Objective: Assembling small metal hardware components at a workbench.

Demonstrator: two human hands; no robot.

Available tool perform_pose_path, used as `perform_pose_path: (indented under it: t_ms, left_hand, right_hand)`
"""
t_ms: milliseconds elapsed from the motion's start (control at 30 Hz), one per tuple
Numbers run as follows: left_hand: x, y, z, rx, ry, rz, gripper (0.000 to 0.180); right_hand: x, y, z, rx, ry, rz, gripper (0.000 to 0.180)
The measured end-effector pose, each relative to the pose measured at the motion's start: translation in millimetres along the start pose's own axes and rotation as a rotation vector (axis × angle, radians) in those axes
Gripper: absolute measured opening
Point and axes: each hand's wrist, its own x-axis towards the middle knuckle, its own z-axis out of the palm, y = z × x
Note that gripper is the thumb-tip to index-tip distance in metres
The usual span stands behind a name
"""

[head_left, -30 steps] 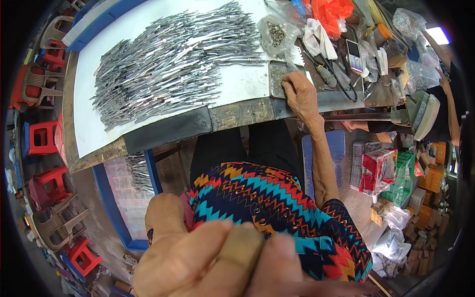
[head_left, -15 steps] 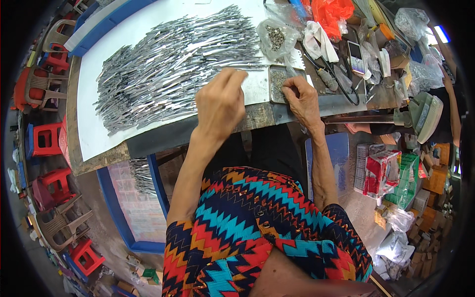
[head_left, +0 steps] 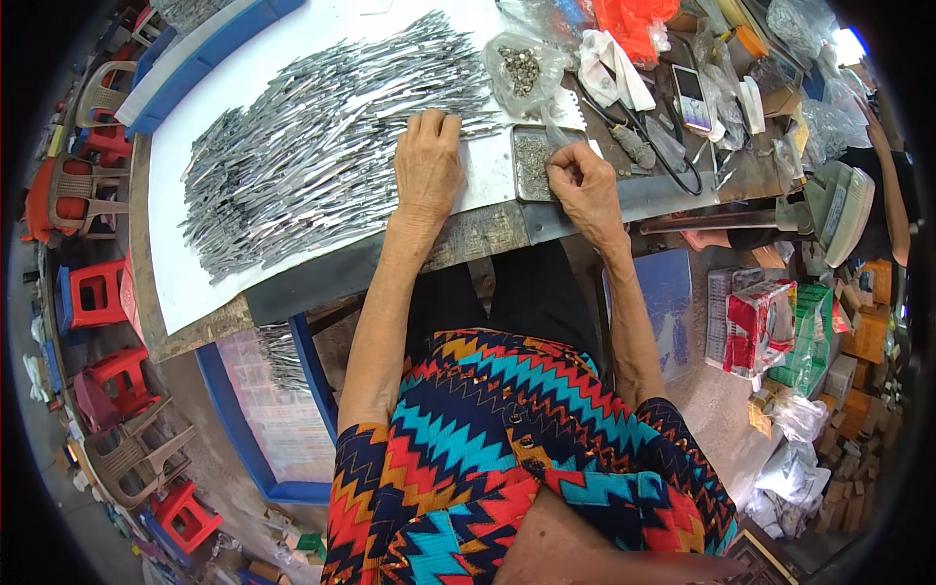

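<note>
A broad pile of thin grey metal strips (head_left: pixel 322 136) covers the white sheet (head_left: pixel 175 278) on the table. At the pile's right edge, my left hand (head_left: pixel 429 166) reaches down with its fingers close together and curled. Its fingertips touch the strips, and whatever they pinch is hidden. Thumb and forefinger of my right hand (head_left: pixel 587 190) are pinched beside the small metal tray (head_left: pixel 519 180), which contains many tiny metal parts (head_left: pixel 533 161). I cannot make out anything in that pinch. Behind the tray sits a clear plastic bag (head_left: pixel 551 63) of small round metal pieces (head_left: pixel 522 73).
A dark cable (head_left: pixel 698 175), a phone-like device (head_left: pixel 690 97), white cloth (head_left: pixel 614 73) and a red bag (head_left: pixel 634 29) crowd the table's right. A blue-edged tray (head_left: pixel 156 102) stands far left; another blue frame (head_left: pixel 234 429) lies below. Another person's arm (head_left: pixel 885 185) shows at far right.
My left hand has turned and moved forward from above the table's front edge onto the strips. My right hand stays pinched by the tray. The whole view has shifted slightly.
</note>
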Motion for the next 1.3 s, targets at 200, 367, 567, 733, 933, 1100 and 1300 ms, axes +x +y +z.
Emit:
perform_pose_path:
  t_ms: [200,367,567,733,933,1100,1300]
  left_hand:
    - [-2,-2,2,-0.011,0.072,0.062,0.014]
    - [-2,0,2,0.003,0.026,0.050,0.012]
    - [4,-3,-5,-0.066,-0.115,-0.045,0.019]
    - [8,-7,-3,-0.033,-0.141,-0.052,0.015]
    - [9,-6,-7,-0.101,-0.111,-0.047,0.014]
    - [7,-5,-10,-0.090,-0.069,-0.014,0.017]
    - [7,4,-22,-0.168,0.076,0.079,0.017]
  right_hand:
    - [-1,-1,3,0.014,0.022,0.031,0.006]
    - [0,0,2,-0.004,0.040,-0.091,0.007]
    - [-1,-5,-4,0.036,-0.044,0.091,0.006]
    - [-2,-6,-6,0.141,-0.045,0.110,0.004]
    - [-2,-7,-7,0.135,-0.037,0.145,0.005]
    - [-2,-7,-5,0.152,0.023,0.101,0.010]
    - [-3,-8,0,0.244,0.053,0.140,0.011]
